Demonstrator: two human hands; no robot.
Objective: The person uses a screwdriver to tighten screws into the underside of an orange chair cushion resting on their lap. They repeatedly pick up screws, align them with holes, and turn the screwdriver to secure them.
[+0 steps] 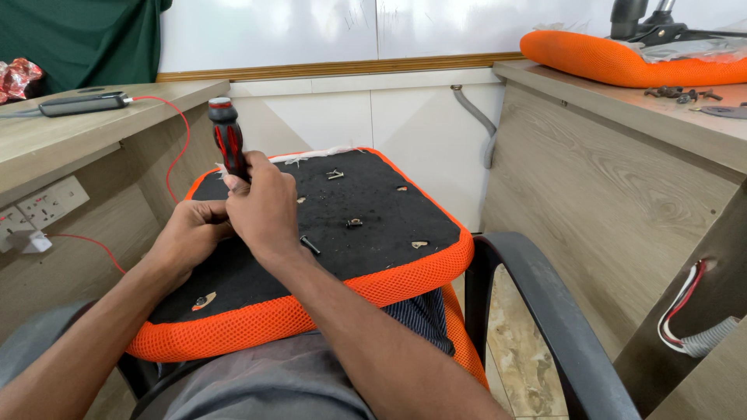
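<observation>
The right hand (pixel 263 204) is gripping a screwdriver (pixel 229 140) by its red and black handle, fingers wrapped tight, the tool standing nearly upright. Its shaft and tip are hidden behind the hands, so what the tip is meeting cannot be made out. The left hand (pixel 189 236) is curling loosely just beside it, resting on the seat cushion (pixel 405 272); whether it is pinching anything cannot be told.

The cushion is lying upside down across the person's lap: a flat underside of rough black fabric, edged with bright orange mesh. Small metal fittings are dotting the fabric, and a short dark bolt (pixel 310 246) is lying loose near the right wrist.

A dark curved armrest (pixel 537 303) is showing to the right. On the wood-grain table (pixel 622 117) beyond, a second orange cushion (pixel 622 62) is partly cut off by the frame's edge.
</observation>
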